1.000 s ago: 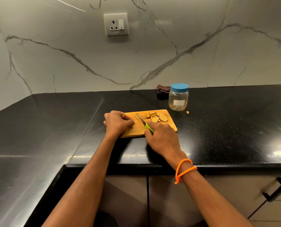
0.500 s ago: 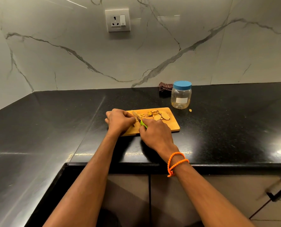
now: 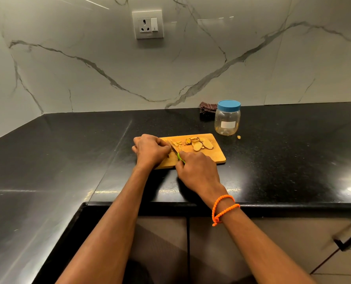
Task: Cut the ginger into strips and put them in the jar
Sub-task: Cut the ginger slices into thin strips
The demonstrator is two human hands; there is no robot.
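Note:
A wooden cutting board (image 3: 215,154) lies on the black counter. Ginger slices (image 3: 200,144) are piled at its far right, and thin cut strips (image 3: 177,143) lie beside the knife blade (image 3: 173,147). My right hand (image 3: 197,171) grips the knife's green handle (image 3: 180,157). My left hand (image 3: 150,150) sits curled on the board's left end, fingertips against the blade's left side, holding down a ginger piece that is mostly hidden. A clear jar (image 3: 227,120) with its blue lid on stands behind the board to the right.
A dark folded cloth (image 3: 206,108) lies against the marble wall behind the jar. A small ginger scrap (image 3: 239,137) sits on the counter right of the jar. The counter's front edge (image 3: 170,203) runs under my forearms, with cabinet doors below.
My right hand and the knife shifted left toward my left hand, then stayed close beside it. A few more strips show next to the blade. The jar has not moved.

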